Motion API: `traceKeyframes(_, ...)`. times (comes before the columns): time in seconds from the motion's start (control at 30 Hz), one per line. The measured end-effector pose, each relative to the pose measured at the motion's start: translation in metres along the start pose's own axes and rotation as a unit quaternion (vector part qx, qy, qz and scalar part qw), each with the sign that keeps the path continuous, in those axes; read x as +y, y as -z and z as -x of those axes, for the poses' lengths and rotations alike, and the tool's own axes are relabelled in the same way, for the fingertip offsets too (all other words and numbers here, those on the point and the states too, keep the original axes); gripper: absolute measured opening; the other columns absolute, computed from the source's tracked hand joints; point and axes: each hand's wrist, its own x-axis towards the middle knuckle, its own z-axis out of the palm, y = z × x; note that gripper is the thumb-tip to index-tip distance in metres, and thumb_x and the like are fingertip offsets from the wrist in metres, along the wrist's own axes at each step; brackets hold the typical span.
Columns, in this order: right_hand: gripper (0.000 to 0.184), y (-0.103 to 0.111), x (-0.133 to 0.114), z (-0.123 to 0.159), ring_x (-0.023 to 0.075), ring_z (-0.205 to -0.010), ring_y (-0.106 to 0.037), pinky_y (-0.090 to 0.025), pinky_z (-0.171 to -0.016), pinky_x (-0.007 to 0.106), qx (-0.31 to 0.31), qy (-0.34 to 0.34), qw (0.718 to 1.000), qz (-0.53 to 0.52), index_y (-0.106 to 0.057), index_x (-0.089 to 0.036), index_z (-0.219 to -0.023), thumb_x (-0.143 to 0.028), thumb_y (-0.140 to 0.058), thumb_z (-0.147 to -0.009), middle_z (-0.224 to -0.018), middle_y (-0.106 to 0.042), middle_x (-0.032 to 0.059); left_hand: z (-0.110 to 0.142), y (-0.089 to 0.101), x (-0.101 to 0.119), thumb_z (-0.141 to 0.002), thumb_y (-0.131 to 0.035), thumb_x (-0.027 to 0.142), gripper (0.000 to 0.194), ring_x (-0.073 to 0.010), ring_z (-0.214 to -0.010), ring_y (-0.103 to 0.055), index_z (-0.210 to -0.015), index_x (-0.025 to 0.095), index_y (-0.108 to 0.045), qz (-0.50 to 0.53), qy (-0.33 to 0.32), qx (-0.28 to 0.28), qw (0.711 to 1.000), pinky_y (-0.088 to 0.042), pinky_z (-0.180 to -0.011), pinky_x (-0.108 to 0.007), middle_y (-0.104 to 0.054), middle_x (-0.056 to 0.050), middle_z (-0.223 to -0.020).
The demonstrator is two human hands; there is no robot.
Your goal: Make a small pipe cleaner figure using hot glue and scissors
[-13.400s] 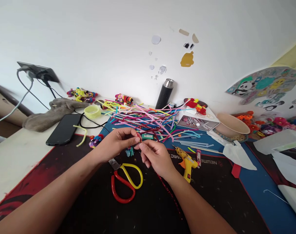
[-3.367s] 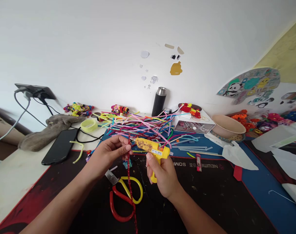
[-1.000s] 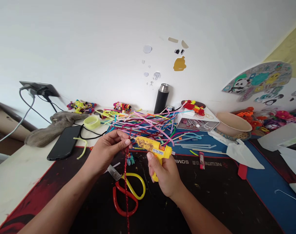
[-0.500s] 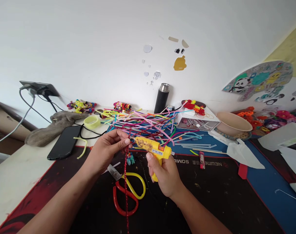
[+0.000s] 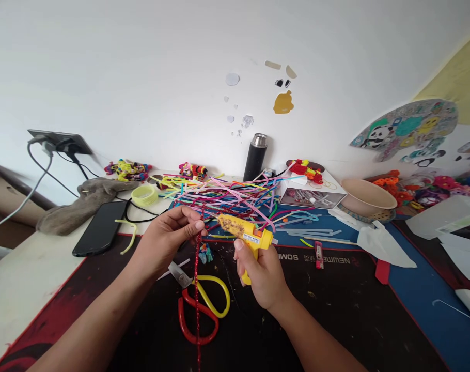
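Note:
Pinched between the fingers of my left hand [image 5: 175, 232] is a red glittery pipe cleaner [image 5: 198, 305], whose long end hangs straight down past the mat. My right hand [image 5: 260, 274] wraps round the handle of a yellow hot glue gun [image 5: 237, 227]. The gun's nozzle points left, a short way from my left fingertips. Below the hands, scissors [image 5: 204, 310] with one red and one yellow handle lie on the dark mat, partly behind the hanging pipe cleaner. A small blue figure [image 5: 205, 253] rests on the mat between the hands.
A heap of coloured pipe cleaners [image 5: 227, 194] spreads behind the hands. A black flask [image 5: 255, 157] stands against the wall. To the left lie a phone [image 5: 99, 230] and a roll of tape [image 5: 144, 195]; rightward are a white box [image 5: 312, 194], a bowl [image 5: 369, 194] and a red lighter [image 5: 318, 254].
The glue gun's nozzle has drawn slightly right, away from my left fingertips. My left hand still pinches the red pipe cleaner, and the view has shifted a little.

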Motion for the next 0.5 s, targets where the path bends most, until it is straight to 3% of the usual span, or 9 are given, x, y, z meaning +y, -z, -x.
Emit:
traceKeyframes(0.2,0.062,-0.0010,0.0026,0.0010,0.0112,-0.040,-0.047,-0.039,-0.044,0.023,0.015,-0.033,0.999,-0.028,-0.061,-0.020,-0.076,-0.080,-0.065,-0.093,-0.046,-0.051,-0.0048,0.0007,-0.0004,0.0023,-0.068,-0.103,0.047,0.041,-0.0124,-0.064,-0.061,-0.082,0.019,-0.076,0.000,-0.002,0.007,1.000,-0.049,-0.060,-0.021,-0.072,0.000,-0.069)
traceKeyframes(0.5,0.061,-0.0004,0.0032,0.0020,0.0114,-0.040,-0.048,-0.038,-0.044,0.024,0.023,-0.005,0.999,-0.030,-0.064,-0.020,-0.075,-0.077,-0.064,-0.096,-0.047,-0.051,-0.0046,-0.0003,-0.0023,-0.0005,-0.069,-0.102,0.046,0.040,-0.0124,-0.061,-0.058,-0.081,0.018,-0.074,-0.020,0.003,-0.003,1.000,-0.049,-0.057,-0.022,-0.068,0.000,-0.070)
